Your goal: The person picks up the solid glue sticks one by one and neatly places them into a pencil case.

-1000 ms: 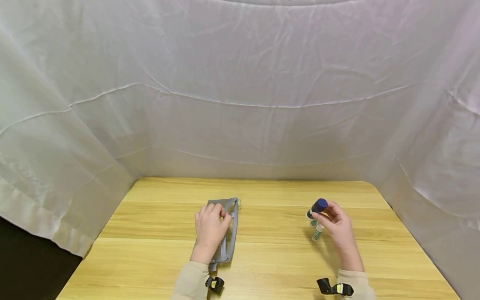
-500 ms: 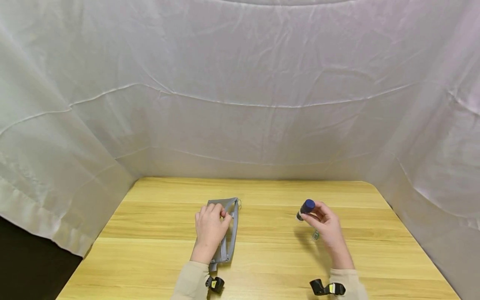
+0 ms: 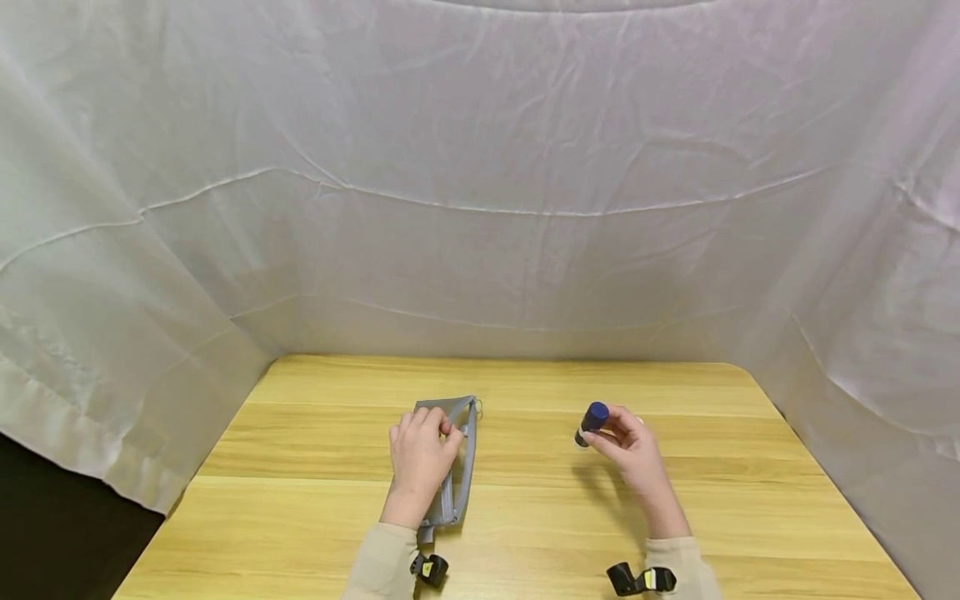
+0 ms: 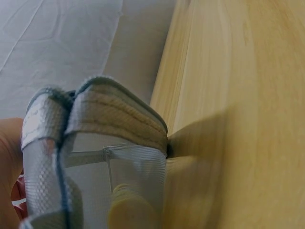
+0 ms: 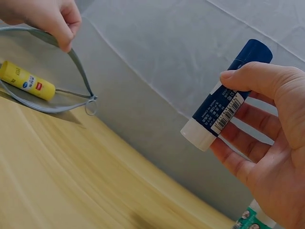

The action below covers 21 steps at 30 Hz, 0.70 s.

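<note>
My left hand [image 3: 425,450] pinches the upper edge of a grey mesh zip pouch [image 3: 469,467], holding its mouth apart. Inside the pouch lies a yellow glue stick [image 5: 29,82], plain in the right wrist view. Over the table's right half, my right hand [image 3: 633,454] grips a dark blue glue stick [image 5: 224,102] between thumb and fingers. Its white end tilts down and its blue end points up, with a barcode label facing the right wrist camera. Behind that hand, a green and white glue stick [image 5: 255,219] shows partly; the hand mostly hides it in the head view.
The wood-grain table [image 3: 525,550] carries all of these things. Pale grey cloth [image 3: 525,250] hangs along its back and both sides. A small metal ring [image 5: 90,107] hangs at the pouch's far corner.
My right hand has moved left with the blue glue stick, away from the green and white sticks, which it now mostly covers. The left hand and pouch have stayed put.
</note>
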Available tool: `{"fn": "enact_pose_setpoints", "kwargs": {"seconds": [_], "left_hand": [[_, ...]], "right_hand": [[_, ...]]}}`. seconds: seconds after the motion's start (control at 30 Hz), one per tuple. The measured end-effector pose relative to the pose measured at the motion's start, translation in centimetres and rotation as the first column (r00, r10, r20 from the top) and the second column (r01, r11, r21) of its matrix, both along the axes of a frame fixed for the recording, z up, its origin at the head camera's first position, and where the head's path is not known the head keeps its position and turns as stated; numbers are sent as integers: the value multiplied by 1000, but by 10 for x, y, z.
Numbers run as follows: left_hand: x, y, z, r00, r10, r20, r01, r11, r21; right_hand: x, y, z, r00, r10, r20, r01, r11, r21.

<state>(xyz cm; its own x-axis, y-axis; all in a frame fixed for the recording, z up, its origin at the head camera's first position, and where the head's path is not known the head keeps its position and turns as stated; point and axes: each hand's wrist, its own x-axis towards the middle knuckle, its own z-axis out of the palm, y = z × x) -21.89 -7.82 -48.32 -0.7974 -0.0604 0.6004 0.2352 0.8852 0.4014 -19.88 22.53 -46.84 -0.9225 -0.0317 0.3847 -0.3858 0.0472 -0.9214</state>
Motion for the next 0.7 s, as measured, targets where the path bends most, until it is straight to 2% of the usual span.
{"fn": "enact_pose_setpoints", "kwargs": {"seconds": [0.2,0.47,0.7], "left_hand": [[0,0,1,1000,5,7,-5,1000,-1],[0,0,1,1000,5,-1,-5,1000,0],[1,1,3,1000,7,-10,-7,1000,0]], "right_hand": [[-2,-5,-3,1000,9,23,-10,1000,24],[-4,-16,-6,1000,30,-2,-30,999,27],[-4,-22,-9,998,-10,63,6,998,60]]}}
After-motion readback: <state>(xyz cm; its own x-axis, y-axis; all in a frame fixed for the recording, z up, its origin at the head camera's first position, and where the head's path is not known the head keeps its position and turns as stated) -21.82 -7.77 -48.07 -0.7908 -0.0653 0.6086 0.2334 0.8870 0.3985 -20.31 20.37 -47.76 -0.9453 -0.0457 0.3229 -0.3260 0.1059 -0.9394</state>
